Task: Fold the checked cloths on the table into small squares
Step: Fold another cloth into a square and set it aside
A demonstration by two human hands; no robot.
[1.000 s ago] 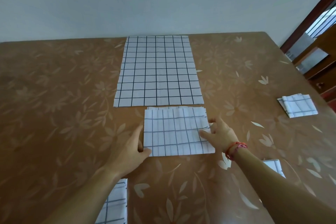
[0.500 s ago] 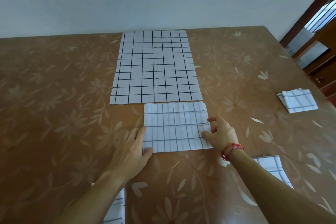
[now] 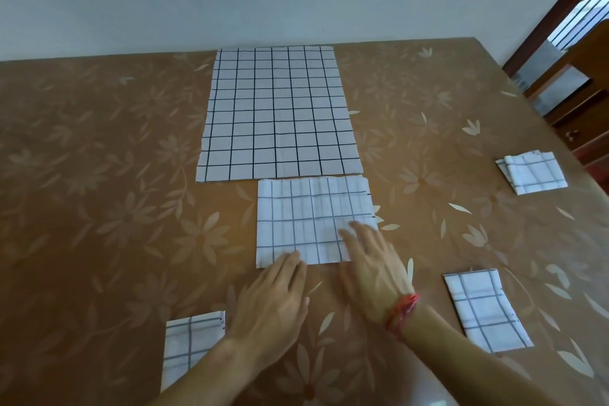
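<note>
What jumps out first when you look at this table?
The big cloth, spread flat at the far middle of the brown flowery table, catches the eye first. Right in front of it lies a half-folded cloth, with the left hand touching its near edge and the right hand flat on its near right corner. Folded pieces lie around: a far-right square, a near-right square and a near-left square.

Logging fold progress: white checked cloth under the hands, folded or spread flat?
Folded, not yet small: the white checked cloth shows layered far edges and is plainly smaller than the spread black-grid cloth behind it.
</note>
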